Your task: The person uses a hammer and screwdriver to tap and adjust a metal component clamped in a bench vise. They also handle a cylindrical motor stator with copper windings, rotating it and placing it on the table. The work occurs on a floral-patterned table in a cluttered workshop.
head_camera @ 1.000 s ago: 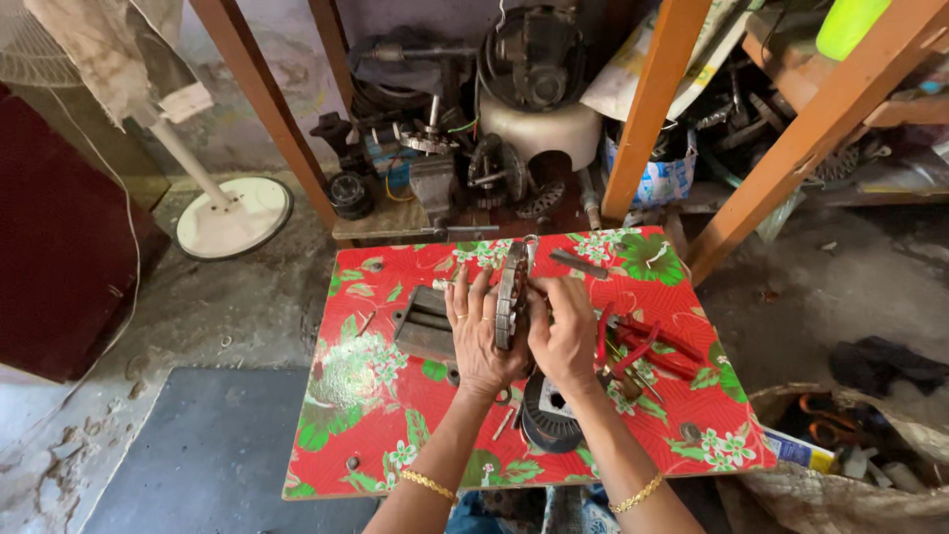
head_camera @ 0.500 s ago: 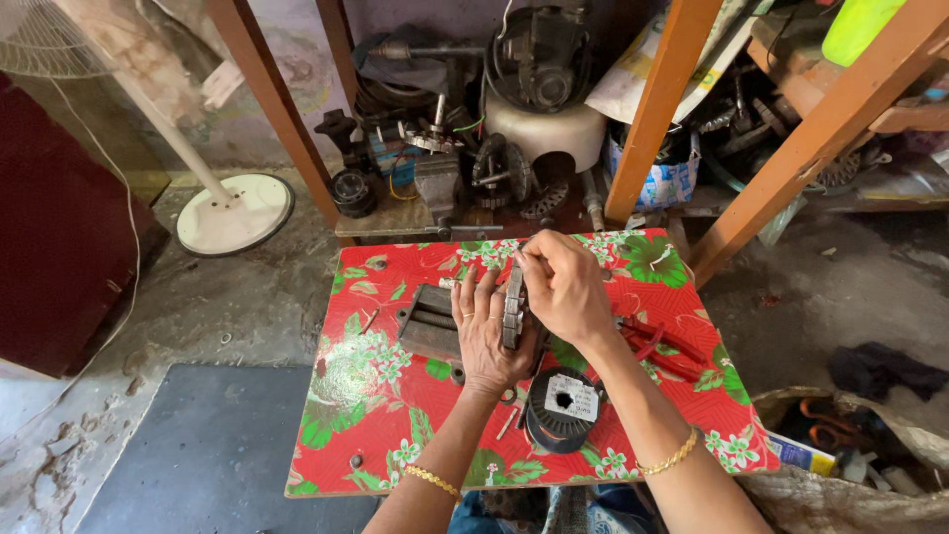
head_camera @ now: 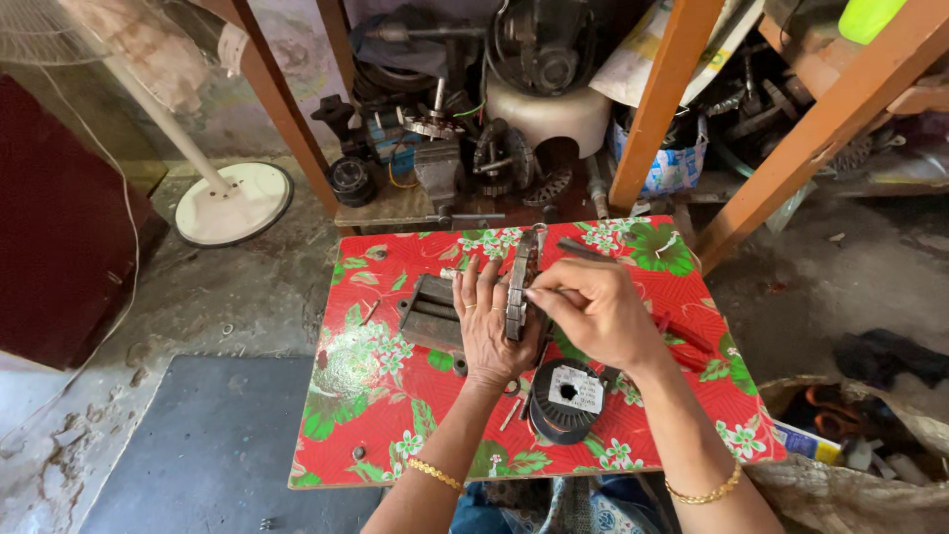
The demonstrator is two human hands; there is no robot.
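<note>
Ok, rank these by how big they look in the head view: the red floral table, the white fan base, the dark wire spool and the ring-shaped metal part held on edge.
1. red floral table
2. white fan base
3. dark wire spool and ring-shaped metal part: unsure; the part is seen edge-on and partly hidden by the left hand and right hand.

Bare forearms, a gold bangle at each wrist, a ring on the left hand [head_camera: 486,331].
</note>
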